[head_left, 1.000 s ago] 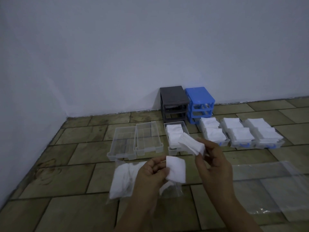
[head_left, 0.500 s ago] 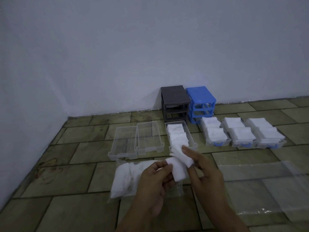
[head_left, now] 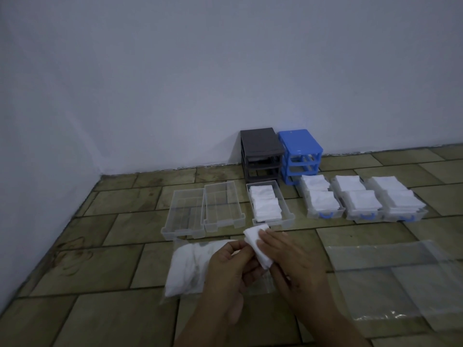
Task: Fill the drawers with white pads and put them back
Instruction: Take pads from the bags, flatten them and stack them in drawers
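Observation:
Both hands meet over the floor on a small stack of white pads [head_left: 255,242]. My left hand [head_left: 231,267] pinches its lower left edge and my right hand [head_left: 288,256] holds it from the right, fingers curled over it. Under my left hand lies a clear bag of white pads [head_left: 188,266]. Beyond stand two empty clear drawers [head_left: 184,214] [head_left: 223,205] and one clear drawer [head_left: 283,204] holding pads. To the right are three drawers with blue handles [head_left: 325,215], piled with pads. The grey cabinet [head_left: 260,152] and blue cabinet [head_left: 300,151] stand against the wall without drawers.
Flat empty clear plastic bags [head_left: 400,276] lie on the tiled floor at the right. The white wall runs behind the cabinets and along the left side.
My right hand brought its pad down from near the filled clear drawer onto the pad in my left hand; both hands now hold them together as one stack.

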